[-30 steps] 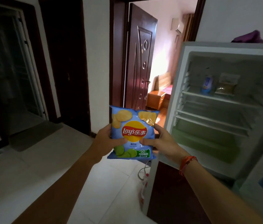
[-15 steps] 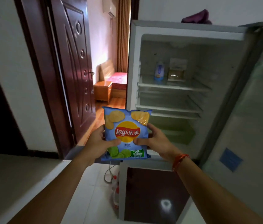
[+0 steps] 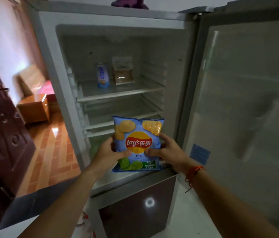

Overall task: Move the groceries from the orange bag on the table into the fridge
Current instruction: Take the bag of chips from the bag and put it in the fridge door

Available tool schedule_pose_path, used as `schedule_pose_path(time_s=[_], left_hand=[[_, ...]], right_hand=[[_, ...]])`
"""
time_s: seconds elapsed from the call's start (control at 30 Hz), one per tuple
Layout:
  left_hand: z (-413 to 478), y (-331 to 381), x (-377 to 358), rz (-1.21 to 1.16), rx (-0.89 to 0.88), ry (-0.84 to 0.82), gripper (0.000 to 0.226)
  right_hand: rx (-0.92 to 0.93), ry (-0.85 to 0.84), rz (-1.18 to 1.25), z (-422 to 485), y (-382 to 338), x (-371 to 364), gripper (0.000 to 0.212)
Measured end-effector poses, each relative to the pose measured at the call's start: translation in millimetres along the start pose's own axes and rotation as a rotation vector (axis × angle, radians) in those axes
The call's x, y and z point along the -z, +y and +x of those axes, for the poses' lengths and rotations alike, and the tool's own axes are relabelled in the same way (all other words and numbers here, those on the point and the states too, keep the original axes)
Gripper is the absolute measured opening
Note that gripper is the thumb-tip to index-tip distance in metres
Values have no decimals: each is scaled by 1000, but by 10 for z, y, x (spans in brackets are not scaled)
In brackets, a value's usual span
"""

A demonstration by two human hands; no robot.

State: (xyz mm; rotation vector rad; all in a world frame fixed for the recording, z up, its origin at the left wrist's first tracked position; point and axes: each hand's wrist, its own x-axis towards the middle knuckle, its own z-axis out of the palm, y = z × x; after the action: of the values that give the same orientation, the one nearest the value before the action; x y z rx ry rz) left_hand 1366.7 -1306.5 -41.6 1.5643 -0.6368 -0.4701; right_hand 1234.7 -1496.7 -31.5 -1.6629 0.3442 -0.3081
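While both arms reach in from the bottom of the view, the left hand (image 3: 108,152) and the right hand (image 3: 167,151) grip a blue chip bag (image 3: 137,145) by its side edges, thumbs pressed on the printed front and fingers curled behind. Red cord bracelet (image 3: 194,170) on the right wrist. Bag upright, label toward the camera, held at the mouth of the open fridge (image 3: 49,48), level with the lower shelves; cannot tell whether its bottom edge touches the sill. Lower door (image 3: 135,212) beneath it closed, dark, glossy. Upper door (image 3: 246,100) swung wide to the right. Deeper in, on the top shelf (image 3: 118,93): a blue-and-white can (image 3: 103,75), and just beside it a clear packet (image 3: 122,71) with brown contents. Purple cloth (image 3: 128,1) on the fridge's top. Far left, a dark wooden door (image 3: 1,134) and a small wooden cabinet (image 3: 34,109) beyond.
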Motion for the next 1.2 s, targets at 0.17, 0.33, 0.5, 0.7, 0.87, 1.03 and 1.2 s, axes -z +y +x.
schedule_pose_path(time_s=[0.17,0.33,0.5,0.7,0.87,1.03,1.2], left_hand=[[321,-13,-443,-9,0,-169,44],[495,-31,-864,-14,-22,-314,42],[518,54,-1268,-77,-73,-538,47],[325,259,-1733,-140,-156,-752,50],[79,477,-2141,-189,-209,-882,57],[-124,645,-2448,-214,-236,-920,55],[-200,774,-2602,-199,-262,-931,58]], right_hand=[[-28,179,-24,-135,127,398,65],[-32,363,-92,-514,102,636,66],[-78,559,-85,-1026,-24,736,66],[-103,757,-107,-1649,-151,808,69],[-72,864,-114,-2182,-315,926,66],[-42,905,-124,-2526,-420,1079,61],[-20,930,-134,-2683,-469,1187,59]])
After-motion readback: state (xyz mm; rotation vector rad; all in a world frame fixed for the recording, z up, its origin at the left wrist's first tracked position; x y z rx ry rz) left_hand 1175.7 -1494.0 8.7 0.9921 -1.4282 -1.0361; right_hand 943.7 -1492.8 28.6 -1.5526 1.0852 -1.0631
